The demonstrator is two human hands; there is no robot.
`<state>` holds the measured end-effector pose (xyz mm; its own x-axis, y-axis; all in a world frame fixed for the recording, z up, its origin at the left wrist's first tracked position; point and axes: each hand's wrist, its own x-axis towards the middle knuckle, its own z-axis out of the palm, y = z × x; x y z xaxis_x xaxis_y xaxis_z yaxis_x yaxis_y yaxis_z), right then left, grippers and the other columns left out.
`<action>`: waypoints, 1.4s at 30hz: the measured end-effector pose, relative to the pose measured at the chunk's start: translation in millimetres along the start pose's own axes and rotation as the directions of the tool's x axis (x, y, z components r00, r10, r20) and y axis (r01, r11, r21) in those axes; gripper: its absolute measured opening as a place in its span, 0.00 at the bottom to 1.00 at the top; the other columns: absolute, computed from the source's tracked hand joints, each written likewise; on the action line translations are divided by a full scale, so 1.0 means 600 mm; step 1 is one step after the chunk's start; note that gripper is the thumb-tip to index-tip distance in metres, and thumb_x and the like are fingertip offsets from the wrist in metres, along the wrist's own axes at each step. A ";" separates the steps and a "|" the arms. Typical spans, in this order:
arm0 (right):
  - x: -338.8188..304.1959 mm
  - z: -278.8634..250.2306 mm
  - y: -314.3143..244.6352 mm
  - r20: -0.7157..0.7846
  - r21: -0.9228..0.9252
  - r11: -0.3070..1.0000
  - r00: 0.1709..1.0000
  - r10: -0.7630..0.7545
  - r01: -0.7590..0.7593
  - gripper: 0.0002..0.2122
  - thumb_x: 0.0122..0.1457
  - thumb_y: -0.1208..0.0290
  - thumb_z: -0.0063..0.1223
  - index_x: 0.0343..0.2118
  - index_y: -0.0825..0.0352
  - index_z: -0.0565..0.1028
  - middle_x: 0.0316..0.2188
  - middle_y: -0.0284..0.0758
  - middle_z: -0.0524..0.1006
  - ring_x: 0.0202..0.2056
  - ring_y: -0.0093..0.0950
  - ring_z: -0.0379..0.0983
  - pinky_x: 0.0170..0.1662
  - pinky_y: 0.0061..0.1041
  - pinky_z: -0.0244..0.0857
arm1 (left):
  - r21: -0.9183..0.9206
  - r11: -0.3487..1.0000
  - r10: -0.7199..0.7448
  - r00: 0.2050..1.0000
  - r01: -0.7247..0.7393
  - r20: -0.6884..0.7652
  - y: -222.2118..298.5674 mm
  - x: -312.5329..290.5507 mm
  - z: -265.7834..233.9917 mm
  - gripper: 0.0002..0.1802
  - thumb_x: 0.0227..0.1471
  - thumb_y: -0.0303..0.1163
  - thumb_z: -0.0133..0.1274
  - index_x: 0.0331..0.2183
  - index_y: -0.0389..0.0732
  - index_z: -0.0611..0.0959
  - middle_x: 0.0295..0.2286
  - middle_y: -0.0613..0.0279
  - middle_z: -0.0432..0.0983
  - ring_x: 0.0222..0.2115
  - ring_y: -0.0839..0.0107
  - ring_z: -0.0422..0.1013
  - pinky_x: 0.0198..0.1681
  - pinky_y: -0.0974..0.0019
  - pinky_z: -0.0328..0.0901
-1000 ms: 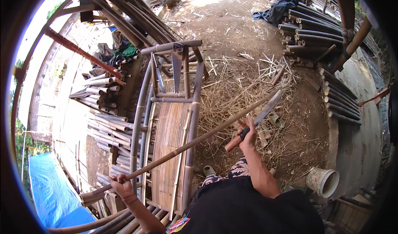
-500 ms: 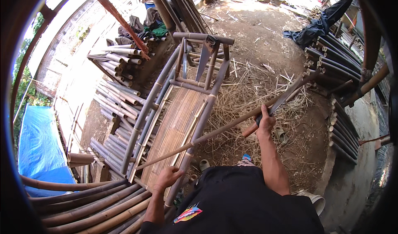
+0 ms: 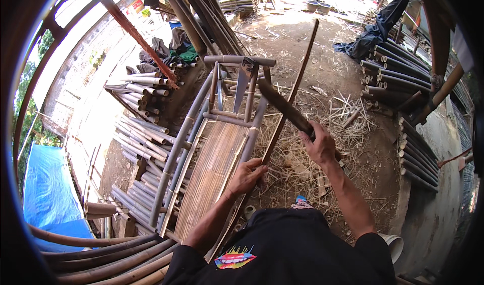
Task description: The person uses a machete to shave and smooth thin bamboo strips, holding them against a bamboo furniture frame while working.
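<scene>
My right hand (image 3: pixel 320 144) is closed around the handle of a machete (image 3: pixel 282 106), whose broad dark blade points up and to the left. A long, narrow bamboo strip (image 3: pixel 300 73) stands slantwise in front of me, with my left hand (image 3: pixel 247 176) gripping it near its lower part. The blade overlaps the strip in the view; whether they touch I cannot tell. Beside my left forearm lies a bamboo bench (image 3: pixel 207 171) with a slatted top. A handsaw (image 3: pixel 243 86) hangs at the far end of its frame.
Stacked bamboo poles (image 3: pixel 141 138) lie left of the bench, and more poles (image 3: pixel 398 78) are piled at the right. Shavings (image 3: pixel 348 113) litter the dirt floor. A blue tarp (image 3: pixel 50 189) is at the far left. Long curved poles (image 3: pixel 106 257) run along the lower left.
My left hand has moved from over the bench to grip the strip, which has swung from a low slant to steeply upright. The machete in my right hand has turned from pointing right to pointing left.
</scene>
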<state>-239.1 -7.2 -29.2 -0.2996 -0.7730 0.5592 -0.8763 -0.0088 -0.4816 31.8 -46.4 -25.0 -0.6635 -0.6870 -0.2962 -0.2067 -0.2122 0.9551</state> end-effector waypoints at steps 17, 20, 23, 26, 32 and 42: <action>-0.055 0.020 -0.101 0.506 0.168 0.982 0.863 -0.008 -0.089 0.27 0.59 0.39 0.42 0.34 0.66 0.73 0.17 0.40 0.75 0.21 0.38 0.76 0.26 0.36 0.70 | 0.316 0.948 0.082 0.928 0.040 -0.365 0.044 -0.035 0.041 0.11 0.58 0.31 0.49 0.35 0.35 0.82 0.21 0.65 0.75 0.22 0.81 0.65 0.26 0.70 0.61; -0.056 0.021 -0.092 0.537 0.143 0.974 0.840 0.071 -0.173 0.27 0.59 0.39 0.42 0.33 0.65 0.73 0.18 0.41 0.75 0.21 0.38 0.76 0.25 0.36 0.70 | 0.299 0.954 0.119 0.923 -0.005 -0.367 0.014 -0.043 0.050 0.10 0.58 0.31 0.49 0.35 0.36 0.82 0.22 0.65 0.76 0.22 0.79 0.66 0.26 0.69 0.62; -0.078 0.029 -0.082 0.457 0.161 0.987 0.888 -0.053 -0.024 0.27 0.59 0.39 0.43 0.32 0.65 0.72 0.18 0.42 0.75 0.21 0.39 0.76 0.24 0.37 0.69 | 0.336 0.942 0.129 0.933 -0.010 -0.337 0.008 -0.054 0.050 0.12 0.58 0.30 0.49 0.42 0.35 0.79 0.24 0.60 0.77 0.26 0.76 0.70 0.30 0.69 0.64; -0.095 0.036 -0.090 0.468 0.163 0.984 0.884 -0.011 -0.074 0.26 0.59 0.40 0.44 0.30 0.65 0.72 0.19 0.43 0.76 0.21 0.38 0.77 0.24 0.37 0.70 | 0.329 0.944 0.106 0.935 0.011 -0.337 0.003 -0.063 0.050 0.14 0.57 0.29 0.50 0.44 0.34 0.79 0.25 0.57 0.78 0.27 0.73 0.73 0.32 0.67 0.66; -0.089 0.031 -0.063 0.477 0.103 0.977 0.871 0.118 -0.188 0.26 0.59 0.41 0.44 0.29 0.65 0.73 0.14 0.38 0.74 0.16 0.37 0.74 0.21 0.35 0.69 | 0.284 0.952 -0.023 0.952 0.114 -0.306 -0.020 -0.087 0.047 0.15 0.58 0.29 0.49 0.46 0.34 0.79 0.26 0.64 0.78 0.27 0.79 0.72 0.30 0.74 0.67; -0.041 0.007 0.000 0.489 0.022 0.955 0.837 0.248 -0.296 0.29 0.59 0.37 0.38 0.28 0.65 0.73 0.12 0.34 0.72 0.16 0.29 0.74 0.19 0.32 0.69 | 0.379 0.924 0.031 0.977 0.053 -0.213 -0.045 -0.166 0.051 0.13 0.56 0.25 0.49 0.44 0.33 0.79 0.27 0.56 0.77 0.29 0.71 0.73 0.34 0.68 0.67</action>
<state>-230.5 9.1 -45.6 -0.2837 -0.9587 0.0186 -0.7397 0.2065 -0.6404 81.7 49.1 -21.2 -0.5010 -0.8257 -0.2592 -0.4993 0.0311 0.8659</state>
